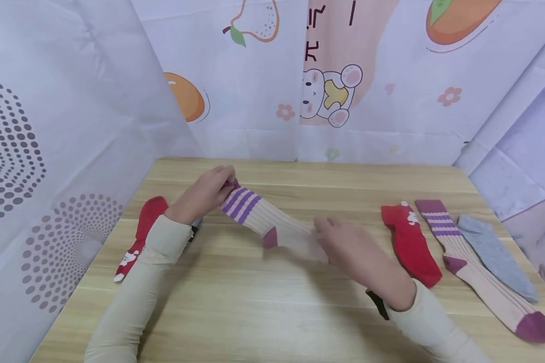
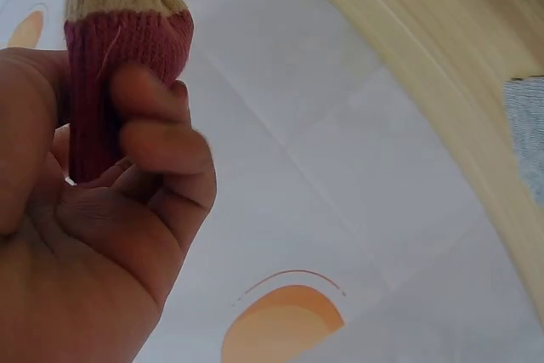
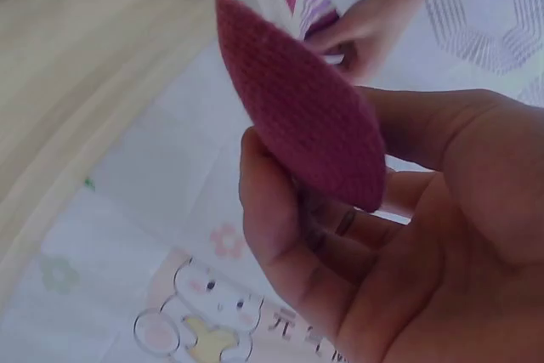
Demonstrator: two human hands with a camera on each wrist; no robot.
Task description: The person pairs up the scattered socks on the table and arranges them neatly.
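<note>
Between both hands stretches a cream ribbed sock (image 1: 277,217) with purple stripes, a plum cuff and a plum heel, above the wooden table. My left hand (image 1: 209,191) pinches its cuff at the upper left; in the left wrist view the plum cuff (image 2: 127,48) sits between thumb and curled fingers. At the other end my right hand (image 1: 349,247), blurred in the head view, grips the toe. The right wrist view shows the plum toe (image 3: 302,108) held between thumb and fingers.
On the right of the table (image 1: 236,312) lie a red sock (image 1: 413,247), a matching striped sock (image 1: 477,277) and a grey sock (image 1: 497,257). Another red sock (image 1: 147,222) lies at the left, beside grey fabric (image 2: 527,133) partly hidden by my left wrist. Printed curtains (image 1: 254,101) enclose the table.
</note>
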